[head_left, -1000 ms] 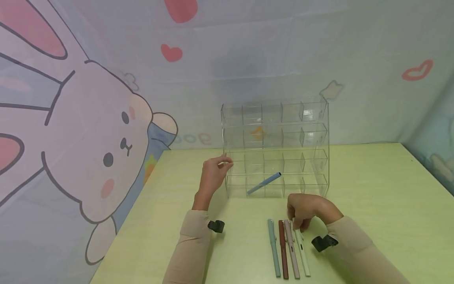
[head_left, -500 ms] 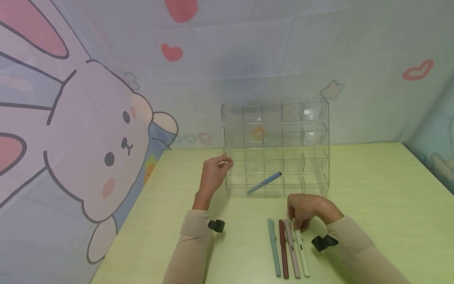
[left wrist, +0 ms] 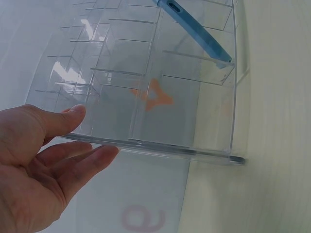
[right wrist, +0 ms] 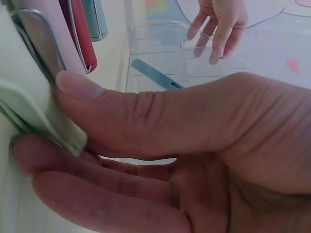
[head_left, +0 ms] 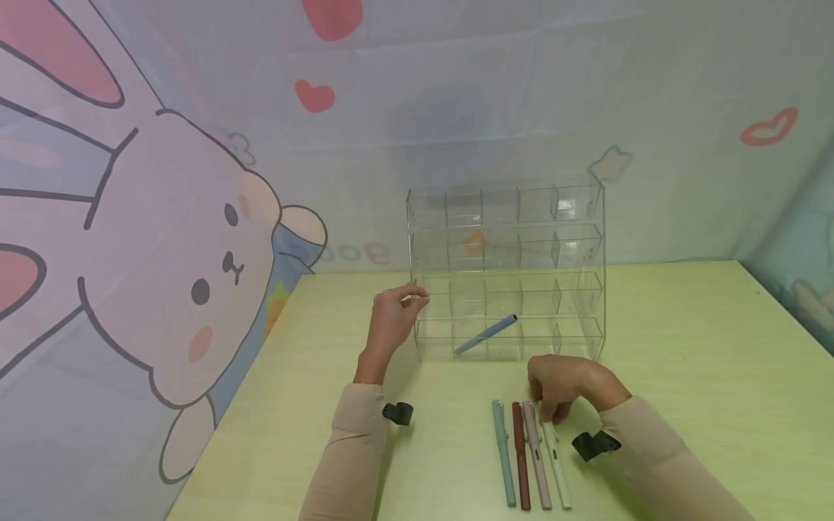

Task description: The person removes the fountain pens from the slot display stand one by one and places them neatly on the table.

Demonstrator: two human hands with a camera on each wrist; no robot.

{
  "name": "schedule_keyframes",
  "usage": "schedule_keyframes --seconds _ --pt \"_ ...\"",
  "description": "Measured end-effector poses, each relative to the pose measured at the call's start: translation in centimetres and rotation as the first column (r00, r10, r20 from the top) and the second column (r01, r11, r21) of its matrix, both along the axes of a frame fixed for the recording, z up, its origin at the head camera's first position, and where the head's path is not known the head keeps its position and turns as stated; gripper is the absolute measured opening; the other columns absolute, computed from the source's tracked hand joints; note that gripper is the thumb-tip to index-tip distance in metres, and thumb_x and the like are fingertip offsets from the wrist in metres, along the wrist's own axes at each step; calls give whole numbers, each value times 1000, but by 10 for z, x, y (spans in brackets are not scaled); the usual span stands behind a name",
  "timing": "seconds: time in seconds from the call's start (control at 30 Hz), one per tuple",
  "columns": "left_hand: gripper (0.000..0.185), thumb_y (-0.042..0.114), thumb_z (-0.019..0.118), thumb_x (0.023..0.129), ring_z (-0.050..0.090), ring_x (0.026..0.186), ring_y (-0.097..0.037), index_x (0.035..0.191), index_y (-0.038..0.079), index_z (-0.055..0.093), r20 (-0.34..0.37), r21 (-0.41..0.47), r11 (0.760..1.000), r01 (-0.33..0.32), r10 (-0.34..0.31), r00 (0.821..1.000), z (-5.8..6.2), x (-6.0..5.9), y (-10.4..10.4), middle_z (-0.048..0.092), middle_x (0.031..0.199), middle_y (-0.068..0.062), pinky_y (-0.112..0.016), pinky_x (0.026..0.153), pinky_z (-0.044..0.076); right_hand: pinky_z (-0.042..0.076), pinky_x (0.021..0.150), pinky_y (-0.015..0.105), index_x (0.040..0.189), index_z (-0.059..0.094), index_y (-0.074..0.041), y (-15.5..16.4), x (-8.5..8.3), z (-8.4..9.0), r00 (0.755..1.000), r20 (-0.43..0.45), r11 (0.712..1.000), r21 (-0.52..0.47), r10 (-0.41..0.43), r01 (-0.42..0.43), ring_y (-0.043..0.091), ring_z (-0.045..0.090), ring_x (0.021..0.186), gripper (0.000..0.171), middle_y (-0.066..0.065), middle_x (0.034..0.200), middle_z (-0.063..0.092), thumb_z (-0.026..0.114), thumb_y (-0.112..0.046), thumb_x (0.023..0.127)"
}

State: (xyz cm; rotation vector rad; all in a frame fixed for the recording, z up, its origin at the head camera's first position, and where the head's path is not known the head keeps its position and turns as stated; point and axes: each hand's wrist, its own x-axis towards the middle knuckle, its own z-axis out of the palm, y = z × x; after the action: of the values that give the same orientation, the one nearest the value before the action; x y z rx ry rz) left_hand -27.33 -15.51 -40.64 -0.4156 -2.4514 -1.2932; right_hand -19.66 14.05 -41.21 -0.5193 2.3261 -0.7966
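My left hand (head_left: 389,318) holds the left side wall of a clear plastic pen display rack (head_left: 508,292), thumb inside and fingers outside the panel, as the left wrist view shows. A blue pen (head_left: 485,334) leans diagonally in the rack's lowest tier. In front of the rack, my right hand (head_left: 562,382) pinches the capped end of a pale green pen (head_left: 557,467) between thumb and fingers. Beside it on the table lie a pale pink pen (head_left: 537,457), a dark red pen (head_left: 521,457) and a teal pen (head_left: 504,454), roughly side by side.
The pale yellow-green table (head_left: 684,376) carries the rack near its back edge. Behind hangs a cloth backdrop (head_left: 521,87) printed with a rabbit and hearts. Dark wrist cameras (head_left: 596,446) sit at both cuffs.
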Motion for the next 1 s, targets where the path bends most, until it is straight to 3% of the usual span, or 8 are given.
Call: schedule_keyframes --seconds 0.3,0.67,1.0 --pt "8 11 73 93 72 101 -29 99 8 78 8 0 1000 0 0 1000 0 -1 1 69 121 -18 -40 80 59 60 63 36 94 70 4 3 -1 2 1000 -7 1000 3 -1 1 24 71 65 19 9 79 68 77 13 78" --pt "8 12 73 93 72 101 -29 99 9 78 7 -9 1000 -2 2 1000 -1 -1 1 69 121 -18 -41 82 59 60 64 39 106 65 11 20 -1 20 996 -46 996 -63 -72 69 27 70 69 23 15 94 65 73 7 85" --pt "8 12 73 93 72 100 -29 98 9 78 12 1 1000 -10 10 1000 -1 -2 1 68 123 -19 -34 71 58 58 62 38 119 55 11 29 0 35 993 -89 989 -133 -72 60 27 67 73 34 13 93 61 70 -2 91"
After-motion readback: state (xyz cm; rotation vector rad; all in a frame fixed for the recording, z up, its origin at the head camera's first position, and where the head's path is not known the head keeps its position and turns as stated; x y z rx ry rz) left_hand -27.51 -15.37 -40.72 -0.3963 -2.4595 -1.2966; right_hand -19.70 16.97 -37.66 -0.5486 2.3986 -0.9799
